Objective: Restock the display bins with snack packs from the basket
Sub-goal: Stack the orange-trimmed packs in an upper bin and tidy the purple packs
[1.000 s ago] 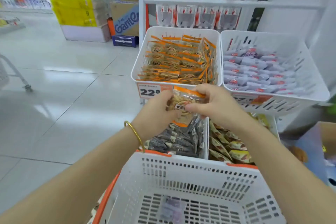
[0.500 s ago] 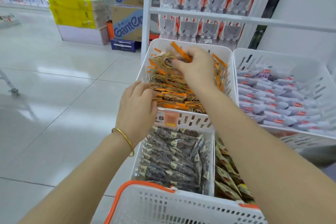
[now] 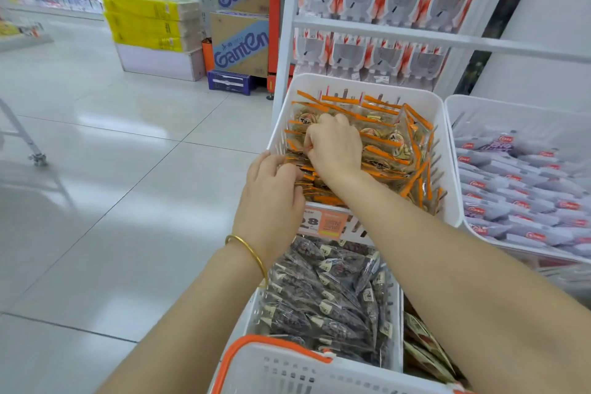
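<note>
A white display bin (image 3: pixel 361 84) on the upper tier holds rows of orange-edged snack packs (image 3: pixel 387 141). My right hand (image 3: pixel 335 147) is inside it at the left middle, knuckles up, with fingers curled down and pinching an orange-edged pack among the rows. At the bin's front left corner, my left hand (image 3: pixel 271 182) has its fingers resting on the front packs; a gold bangle is on that wrist. The white basket with an orange rim (image 3: pixel 243 345) sits at the bottom edge, under my forearms, and its inside is out of view.
Below the orange bin is a bin of dark snack packs (image 3: pixel 326 297), with another bin of packs (image 3: pixel 425 345) to its right. A bin of purple packs (image 3: pixel 518 176) stands at right. A price tag (image 3: pixel 323 222) hangs in front. Cartons (image 3: pixel 243 45) stand on the floor behind.
My right hand carried the orange-edged pack from in front of the bin to its far side, then drew back to the left middle. My left hand let go and moved to the front corner.
</note>
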